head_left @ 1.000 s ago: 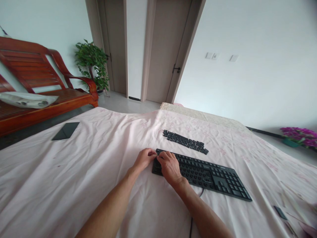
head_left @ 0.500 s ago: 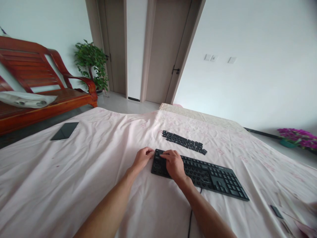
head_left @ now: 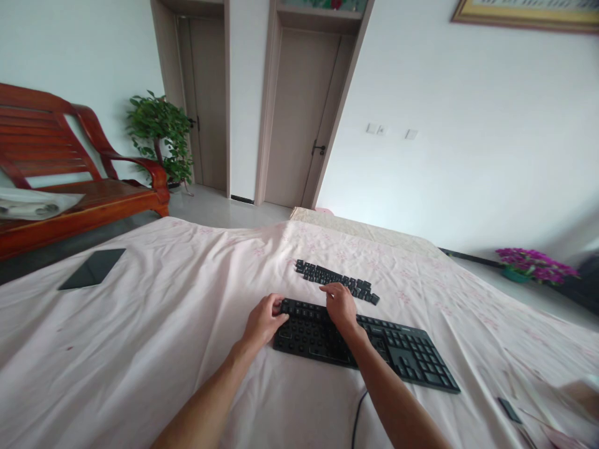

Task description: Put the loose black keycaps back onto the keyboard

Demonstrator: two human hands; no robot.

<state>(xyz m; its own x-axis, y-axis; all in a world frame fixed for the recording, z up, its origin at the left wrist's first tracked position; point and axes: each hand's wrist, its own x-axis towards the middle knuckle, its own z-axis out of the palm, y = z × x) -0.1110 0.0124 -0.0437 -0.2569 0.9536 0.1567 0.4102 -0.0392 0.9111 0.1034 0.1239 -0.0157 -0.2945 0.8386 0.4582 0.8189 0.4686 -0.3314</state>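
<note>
Head view: left hand [head_left: 266, 318] holds keyboard [head_left: 406, 350] at left corner; right hand [head_left: 341, 307] is near loose keycaps [head_left: 324, 273], grip indeterminable.

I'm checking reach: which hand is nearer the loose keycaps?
The right hand, extended across the keyboard toward the loose keycaps; the left hand is at the keyboard's left end.

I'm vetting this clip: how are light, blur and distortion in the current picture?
Head view: light is soft, with no hard-edged shadows on the pink cloth; head view: left hand and right hand look fairly clear, but lettering on the loose keys is unreadable; head view: the brownish patch at the lower right edge is blurred; head view: the right-hand door leans, suggesting tilt or lens distortion.
</note>
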